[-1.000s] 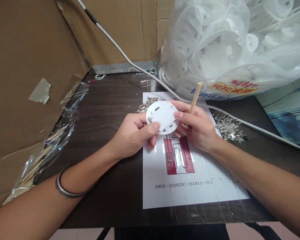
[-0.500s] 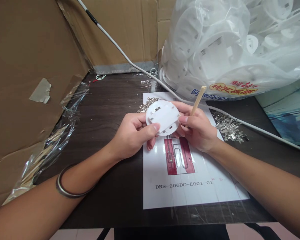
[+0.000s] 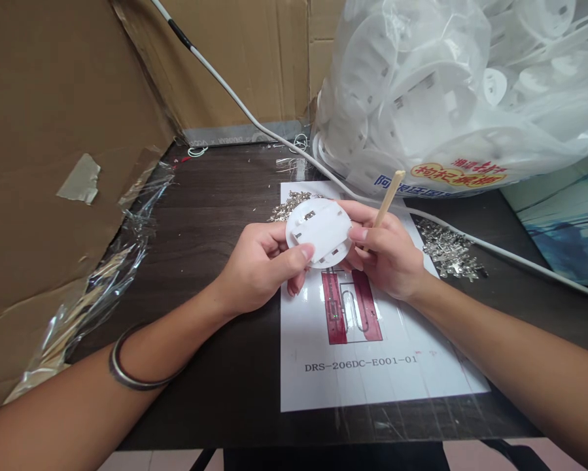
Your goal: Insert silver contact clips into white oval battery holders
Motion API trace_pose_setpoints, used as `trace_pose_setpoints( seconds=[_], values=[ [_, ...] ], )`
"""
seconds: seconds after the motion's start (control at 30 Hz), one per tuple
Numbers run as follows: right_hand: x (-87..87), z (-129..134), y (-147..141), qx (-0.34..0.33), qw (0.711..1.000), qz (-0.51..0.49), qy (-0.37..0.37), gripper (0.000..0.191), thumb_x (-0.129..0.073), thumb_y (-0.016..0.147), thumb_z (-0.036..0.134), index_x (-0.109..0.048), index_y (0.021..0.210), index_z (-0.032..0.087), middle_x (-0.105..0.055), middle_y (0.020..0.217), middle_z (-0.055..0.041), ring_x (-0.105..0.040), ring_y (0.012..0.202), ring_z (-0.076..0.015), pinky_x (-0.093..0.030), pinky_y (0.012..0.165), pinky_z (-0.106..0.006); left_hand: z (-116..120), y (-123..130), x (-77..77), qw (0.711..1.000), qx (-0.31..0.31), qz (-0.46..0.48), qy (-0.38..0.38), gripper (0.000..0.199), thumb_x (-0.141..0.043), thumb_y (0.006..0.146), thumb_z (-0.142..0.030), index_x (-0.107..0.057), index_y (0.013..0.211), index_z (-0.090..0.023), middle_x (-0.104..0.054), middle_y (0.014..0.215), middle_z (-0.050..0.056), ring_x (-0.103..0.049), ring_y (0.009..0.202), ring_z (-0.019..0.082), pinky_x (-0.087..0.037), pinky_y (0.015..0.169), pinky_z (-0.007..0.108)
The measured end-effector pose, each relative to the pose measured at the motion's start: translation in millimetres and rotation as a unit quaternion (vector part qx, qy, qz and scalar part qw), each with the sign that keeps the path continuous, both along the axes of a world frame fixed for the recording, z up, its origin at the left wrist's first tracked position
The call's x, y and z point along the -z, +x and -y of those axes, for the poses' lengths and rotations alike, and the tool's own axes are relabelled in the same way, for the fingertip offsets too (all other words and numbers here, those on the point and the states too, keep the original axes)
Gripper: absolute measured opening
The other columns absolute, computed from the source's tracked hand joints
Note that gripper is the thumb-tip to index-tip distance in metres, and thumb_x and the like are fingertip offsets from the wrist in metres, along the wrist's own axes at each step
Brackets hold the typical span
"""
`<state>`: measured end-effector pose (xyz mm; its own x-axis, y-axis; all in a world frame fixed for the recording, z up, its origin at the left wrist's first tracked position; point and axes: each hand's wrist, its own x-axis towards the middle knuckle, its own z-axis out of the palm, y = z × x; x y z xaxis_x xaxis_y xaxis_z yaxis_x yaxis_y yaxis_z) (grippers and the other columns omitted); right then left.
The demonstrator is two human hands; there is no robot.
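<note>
A round white plastic disc (image 3: 322, 230) with small slots and metal bits in them is held between my two hands over a printed sheet. My left hand (image 3: 269, 265) grips its left edge, thumb on the upper face and fingers beneath. Closed round a wooden chopstick (image 3: 390, 196), my right hand (image 3: 384, 252) also touches the disc's right edge with its thumb tip and fingers. The stick leans up and to the right; its lower end is hidden in the hand. Behind the disc lies a pile of small metal clips (image 3: 294, 204), partly covered.
The printed sheet (image 3: 318, 386) is taped to the dark table (image 3: 215, 176). Another heap of metal clips (image 3: 450, 252) lies right. A clear bag (image 3: 435, 118) full of white discs stands behind. A white cable (image 3: 244, 108) crosses over the table; cardboard (image 3: 53, 98) walls the left.
The disc has tilted very slightly between my hands. Both hands stay almost in place, keeping their hold.
</note>
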<state>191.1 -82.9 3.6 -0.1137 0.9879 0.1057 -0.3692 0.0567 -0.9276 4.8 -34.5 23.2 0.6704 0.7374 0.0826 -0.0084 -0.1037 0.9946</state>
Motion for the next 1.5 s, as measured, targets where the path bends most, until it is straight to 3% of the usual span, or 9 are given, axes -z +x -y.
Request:
trace_pose_setpoints(
  seconds=[0.23, 0.57, 1.5],
  values=[
    [0.1, 0.0, 0.1, 0.004, 1.000, 0.020, 0.007, 0.033, -0.071, 0.083, 0.033, -0.074, 0.108, 0.012, -0.045, 0.047, 0.0075, -0.036, 0.043, -0.0106, -0.028, 0.045, -0.028, -0.2, -0.4, 0.7, 1.000, -0.003, 0.001, 0.007, 0.037, -0.072, 0.083, -0.037, -0.061, 0.055, -0.015, -0.061, 0.043, 0.002, -0.055, 0.038, 0.009, -0.047, 0.040, 0.019],
    [1.1, 0.2, -0.7, 0.008, 1.000, 0.010, -0.001, 0.032, -0.071, 0.084, 0.031, -0.073, 0.108, 0.011, -0.046, 0.047, 0.0073, -0.035, 0.043, -0.0100, -0.023, 0.044, -0.026, 0.2, -0.8, 2.1, 1.000, -0.002, -0.003, 0.008, 0.034, -0.069, 0.084, -0.034, -0.060, 0.057, -0.016, -0.061, 0.043, 0.001, -0.054, 0.038, 0.009, -0.047, 0.040, 0.018],
    [2.6, 0.6, 0.7, 0.018, 0.998, 0.056, -0.007, 0.040, -0.069, 0.087, 0.035, -0.075, 0.119, 0.012, -0.044, 0.049, 0.0073, -0.035, 0.045, -0.0110, -0.028, 0.045, -0.026, -0.9, -2.2, 0.5, 1.000, 0.001, -0.010, 0.006, 0.043, -0.076, 0.084, -0.046, -0.060, 0.058, -0.017, -0.060, 0.044, 0.001, -0.053, 0.039, 0.010, -0.047, 0.040, 0.021]
  ],
)
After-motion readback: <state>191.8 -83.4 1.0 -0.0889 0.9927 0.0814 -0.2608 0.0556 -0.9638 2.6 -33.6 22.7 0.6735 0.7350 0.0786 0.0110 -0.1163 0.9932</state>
